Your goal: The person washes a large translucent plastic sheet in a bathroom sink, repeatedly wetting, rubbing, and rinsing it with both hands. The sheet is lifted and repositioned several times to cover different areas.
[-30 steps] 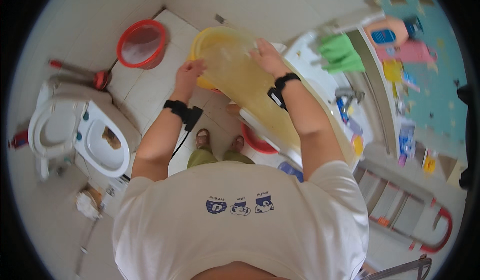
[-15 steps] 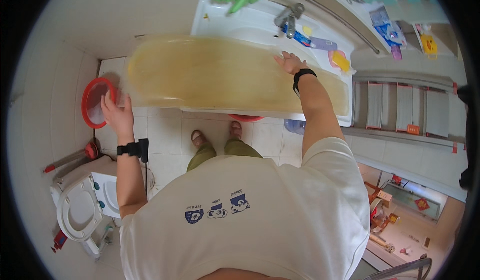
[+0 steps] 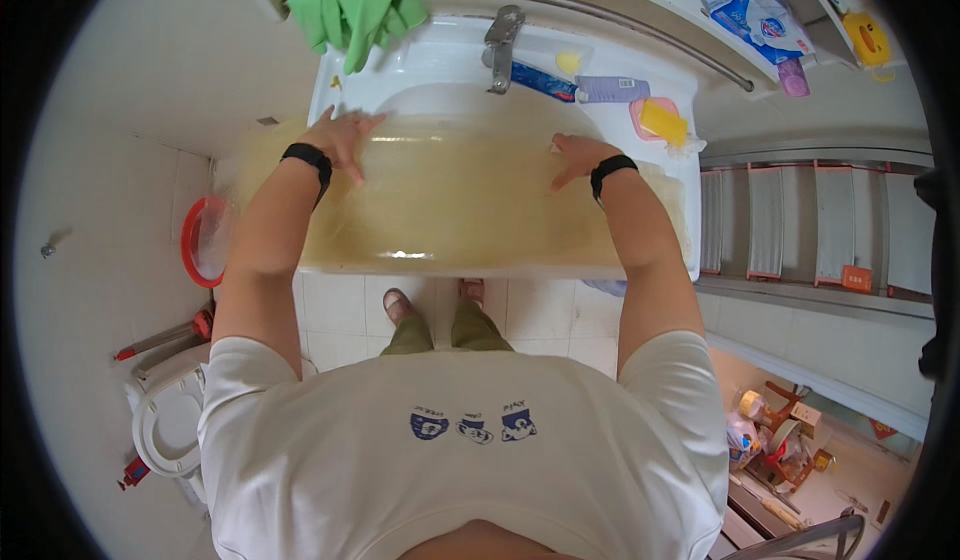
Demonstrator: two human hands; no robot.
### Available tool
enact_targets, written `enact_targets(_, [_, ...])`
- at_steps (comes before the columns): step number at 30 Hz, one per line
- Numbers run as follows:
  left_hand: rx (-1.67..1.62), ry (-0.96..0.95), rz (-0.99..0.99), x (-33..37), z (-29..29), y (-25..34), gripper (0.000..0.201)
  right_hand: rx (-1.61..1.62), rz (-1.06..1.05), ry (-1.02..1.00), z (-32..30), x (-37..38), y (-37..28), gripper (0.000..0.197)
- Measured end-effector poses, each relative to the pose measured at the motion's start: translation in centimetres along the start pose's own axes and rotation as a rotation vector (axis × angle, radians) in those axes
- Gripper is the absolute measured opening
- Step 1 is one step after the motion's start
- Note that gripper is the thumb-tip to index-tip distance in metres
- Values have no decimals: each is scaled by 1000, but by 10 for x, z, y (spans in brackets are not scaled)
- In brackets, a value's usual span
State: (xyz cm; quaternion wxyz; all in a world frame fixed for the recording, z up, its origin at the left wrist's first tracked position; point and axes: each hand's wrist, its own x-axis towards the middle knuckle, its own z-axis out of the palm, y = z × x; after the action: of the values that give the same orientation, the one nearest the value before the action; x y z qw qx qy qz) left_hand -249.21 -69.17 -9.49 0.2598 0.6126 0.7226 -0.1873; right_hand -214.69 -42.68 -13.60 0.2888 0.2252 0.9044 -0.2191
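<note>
A long, translucent yellowish plastic sheet [image 3: 455, 205] lies across the white washbasin [image 3: 665, 70], its near edge at the basin's front and its left end sticking out past the basin. My left hand [image 3: 342, 144] rests on the sheet's left part with fingers spread. Toward the right, my right hand [image 3: 586, 160] lies on the sheet too, thumb and fingers apart. Neither hand grips anything. Most of the basin's bowl is covered by the sheet.
Behind the sheet stand a metal faucet [image 3: 503, 45], a blue tube [image 3: 542, 82], a purple bottle [image 3: 612, 90] and a yellow sponge [image 3: 662, 122]. Green cloth or gloves [image 3: 355, 20] hang from a rail [image 3: 590, 20]. A red basin [image 3: 203, 245] sits left, a folded ladder [image 3: 765, 225] right.
My left hand has come from beyond the sheet's left end onto its surface. The sheet's left end has dropped lower and settled over the basin. My right hand stays on it.
</note>
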Motion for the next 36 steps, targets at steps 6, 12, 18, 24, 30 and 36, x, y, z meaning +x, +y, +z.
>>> enact_targets(6, [-44, 81, 94, 44, 7, 22, 55, -79, -131, 43, 12, 14, 9, 69])
enact_targets(12, [-150, 526, 6, -10, -33, 35, 29, -64, -125, 438, -22, -37, 8, 43])
enact_targets(18, [134, 1033, 23, -86, -47, 67, 12, -162, -67, 775, -46, -121, -33, 25])
enact_targets(24, [98, 1173, 172, -127, 60, 98, 33, -124, -26, 895, 59, -170, -75, 23])
enact_targets(30, [-31, 1046, 137, -130, 147, 113, 43, -55, -14, 989, 154, -149, -92, 44])
enact_targets(36, [-79, 1041, 198, -125, 176, 110, 41, -44, 92, 1010, 167, -80, -164, 63])
